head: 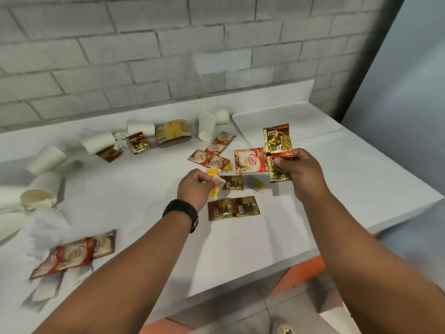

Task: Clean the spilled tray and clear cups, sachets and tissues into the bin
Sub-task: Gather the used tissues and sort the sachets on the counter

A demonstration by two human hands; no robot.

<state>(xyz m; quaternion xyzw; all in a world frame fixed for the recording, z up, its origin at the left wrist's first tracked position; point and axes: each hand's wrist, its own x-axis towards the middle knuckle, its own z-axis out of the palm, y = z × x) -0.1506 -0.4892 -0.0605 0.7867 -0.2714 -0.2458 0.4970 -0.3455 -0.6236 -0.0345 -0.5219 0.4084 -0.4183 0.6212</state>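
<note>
My right hand (299, 168) holds a bunch of sachets above the white counter: gold coffee sachets (277, 138) and a red creamer sachet (250, 160). My left hand (195, 186), with a black watch on the wrist, pinches a small white sachet (220, 180). Under the hands lie two joined gold sachets (233, 208), one single gold sachet (232, 182), small yellow packets (258, 185) and red creamer sachets (213, 154). White paper cups (206, 126) lie and stand along the back and left. A crumpled tissue (47, 227) rests at the left. The white tray (289, 121) sits at the back right.
A grey brick wall runs behind the counter. More red creamer sachets (72, 255) lie at the near left, and gold sachets (172, 131) sit among the tipped cups at the back. The counter's front edge (240, 283) drops to an orange and grey floor. No bin is in view.
</note>
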